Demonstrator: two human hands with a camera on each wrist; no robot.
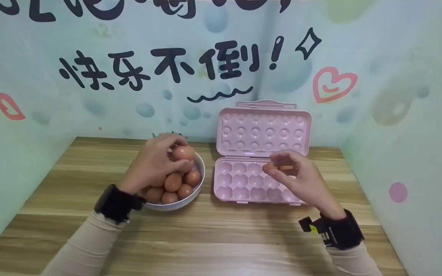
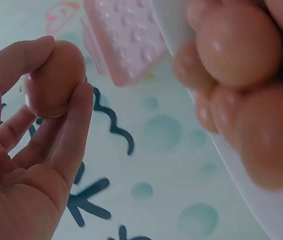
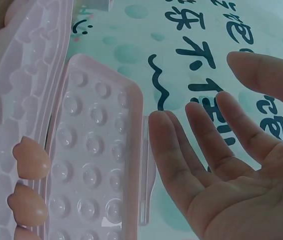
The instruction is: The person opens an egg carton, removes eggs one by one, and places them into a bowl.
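Observation:
My left hand (image 1: 155, 163) pinches a brown egg (image 1: 183, 153) between thumb and fingers, just over a white bowl (image 1: 202, 180). Several more eggs (image 1: 173, 182) lie heaped in that bowl. In the left wrist view the held egg (image 2: 56, 79) stands apart from the others. Above the right part of a pink egg carton (image 1: 226, 197), my right hand (image 1: 301, 176) has its fingers spread and holds nothing, as the right wrist view shows. Eggs (image 3: 34, 162) sit in the carton's back row, partly hidden by the right hand in the head view.
The carton's lid (image 1: 263, 132) stands raised against the printed backdrop (image 1: 129, 115). Bowl and carton are side by side on a wood-grain table (image 1: 205, 237), a narrow gap between them. Printed walls close in the left and right sides.

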